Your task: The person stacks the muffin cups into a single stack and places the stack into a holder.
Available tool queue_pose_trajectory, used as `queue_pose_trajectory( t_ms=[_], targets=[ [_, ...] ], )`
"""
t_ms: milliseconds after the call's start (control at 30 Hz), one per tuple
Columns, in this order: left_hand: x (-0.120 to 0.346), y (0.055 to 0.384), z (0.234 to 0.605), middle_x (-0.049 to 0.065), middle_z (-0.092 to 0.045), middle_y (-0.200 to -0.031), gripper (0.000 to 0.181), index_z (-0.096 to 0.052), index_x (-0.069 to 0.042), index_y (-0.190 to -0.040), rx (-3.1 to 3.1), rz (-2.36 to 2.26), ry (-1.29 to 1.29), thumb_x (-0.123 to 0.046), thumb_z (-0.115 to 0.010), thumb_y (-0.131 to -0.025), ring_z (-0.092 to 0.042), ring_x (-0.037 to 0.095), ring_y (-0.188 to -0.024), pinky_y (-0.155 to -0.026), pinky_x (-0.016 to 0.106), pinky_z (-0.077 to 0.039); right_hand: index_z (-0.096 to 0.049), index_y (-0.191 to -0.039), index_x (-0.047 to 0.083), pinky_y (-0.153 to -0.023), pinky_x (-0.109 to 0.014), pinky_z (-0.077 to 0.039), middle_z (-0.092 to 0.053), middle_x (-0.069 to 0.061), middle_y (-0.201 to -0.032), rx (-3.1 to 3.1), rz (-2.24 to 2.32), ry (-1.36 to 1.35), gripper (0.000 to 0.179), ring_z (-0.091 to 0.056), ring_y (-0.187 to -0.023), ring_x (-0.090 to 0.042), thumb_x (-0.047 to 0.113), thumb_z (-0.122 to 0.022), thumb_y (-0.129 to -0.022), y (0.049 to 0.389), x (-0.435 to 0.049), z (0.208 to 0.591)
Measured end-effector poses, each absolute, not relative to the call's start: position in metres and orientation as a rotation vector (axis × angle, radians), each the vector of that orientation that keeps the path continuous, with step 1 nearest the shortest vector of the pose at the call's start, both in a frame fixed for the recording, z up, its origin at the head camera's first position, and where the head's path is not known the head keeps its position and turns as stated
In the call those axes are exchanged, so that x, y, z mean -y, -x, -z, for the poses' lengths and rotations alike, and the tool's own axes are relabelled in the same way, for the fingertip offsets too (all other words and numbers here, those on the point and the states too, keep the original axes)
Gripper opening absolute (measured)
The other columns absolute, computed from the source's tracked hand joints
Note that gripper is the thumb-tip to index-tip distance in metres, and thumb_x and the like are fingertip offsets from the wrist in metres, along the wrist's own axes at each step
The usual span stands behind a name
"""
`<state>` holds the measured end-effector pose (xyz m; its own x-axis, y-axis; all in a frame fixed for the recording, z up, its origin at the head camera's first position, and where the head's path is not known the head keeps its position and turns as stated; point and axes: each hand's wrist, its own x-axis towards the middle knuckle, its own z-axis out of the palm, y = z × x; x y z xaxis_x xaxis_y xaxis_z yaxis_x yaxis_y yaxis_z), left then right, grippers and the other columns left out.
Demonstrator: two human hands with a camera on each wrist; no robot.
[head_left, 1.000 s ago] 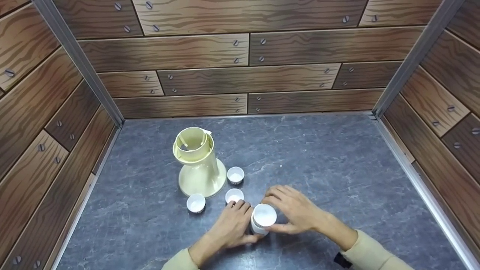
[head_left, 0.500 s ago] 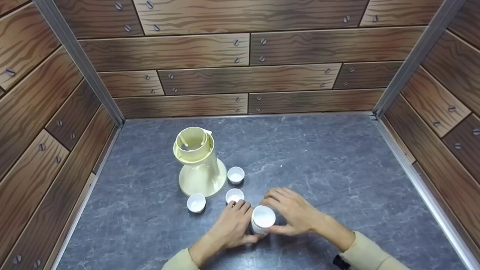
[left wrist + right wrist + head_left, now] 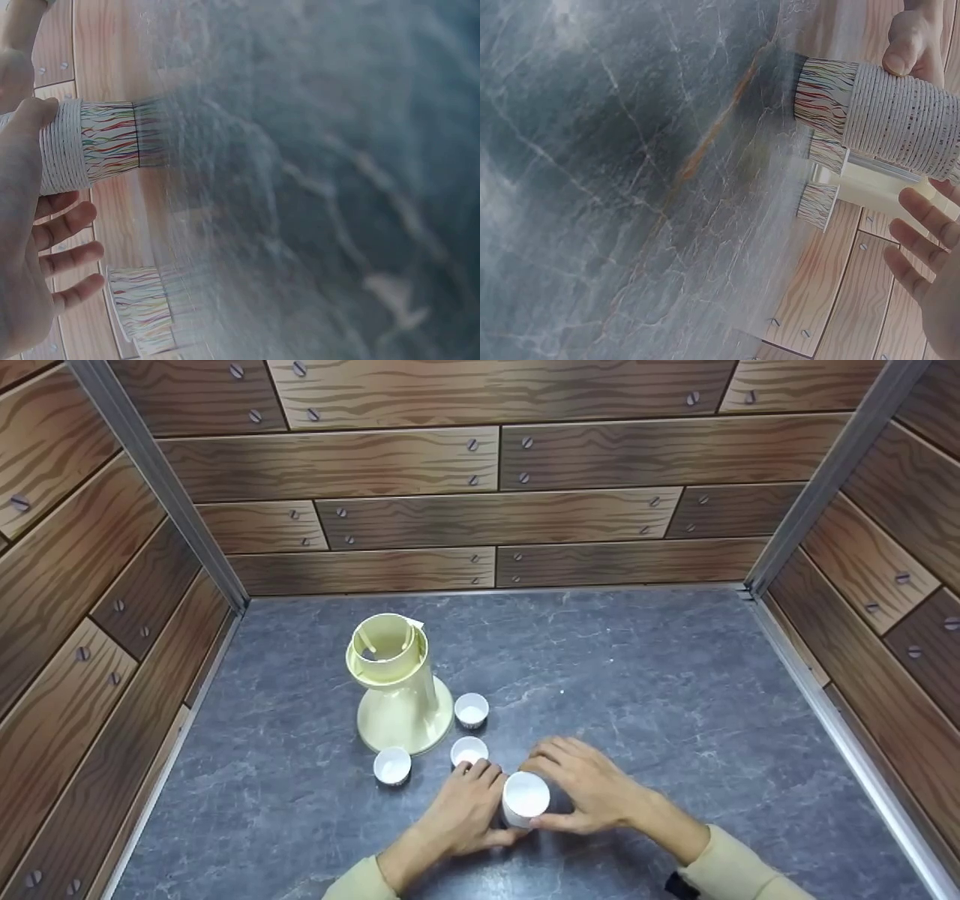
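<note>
Near the front middle, a stack of small white cups stands upright on the table, nested with many rims showing; coloured streaks mark the lowest cup. My left hand holds the stack from the left, thumb in front and fingers behind. From the right, my right hand holds its upper part between thumb and fingers. In the right wrist view, the other right fingers spread apart. Just past my left fingertips sits a single cup, partly hidden by them.
A cream plastic stand with a wide round foot and hollow open top stands left of the hands. Beside it are a cup at its right and another cup at its front. Plank-patterned walls enclose the dark marbled table.
The top of the stack has shifted slightly left and toward me, and the stack looks straighter. The right hand has moved very slightly with it; the left hand has stayed put.
</note>
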<state>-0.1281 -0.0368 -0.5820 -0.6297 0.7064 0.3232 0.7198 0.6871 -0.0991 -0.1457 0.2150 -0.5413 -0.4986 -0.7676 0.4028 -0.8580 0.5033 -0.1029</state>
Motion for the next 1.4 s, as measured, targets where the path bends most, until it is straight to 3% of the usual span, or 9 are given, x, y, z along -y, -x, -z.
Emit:
queue_pose_trajectory(
  t_ms=[1033, 1400],
  targets=[
    [0.038, 0.131, 0.584, -0.004, -0.065, -0.101, 0.066, -0.064, -0.019, -0.110, 2.489, 0.041, 1.131, -0.080, -0.060, -0.086, -0.061, 0.016, -0.097, -0.083, 0.033, -0.048, -0.065, -0.128, 0.021, -0.098, -0.036, -0.055, -0.068, 0.005, -0.118, 2.430, -0.466, -1.324, 0.057, -0.065, -0.113, -0.013, 0.066, -0.065, -0.094, 0.143, -0.215, 0.552],
    [0.045, 0.129, 0.583, -0.003, -0.065, -0.105, 0.080, -0.061, -0.019, -0.120, 2.474, 0.126, 1.114, -0.088, -0.060, -0.081, -0.061, 0.018, -0.100, -0.088, 0.036, -0.049, -0.066, -0.127, 0.020, -0.099, -0.035, -0.055, -0.068, 0.005, -0.118, 2.404, -0.500, -1.327, 0.056, -0.066, -0.113, -0.013, 0.066, -0.064, -0.095, 0.142, -0.214, 0.555]
  ],
)
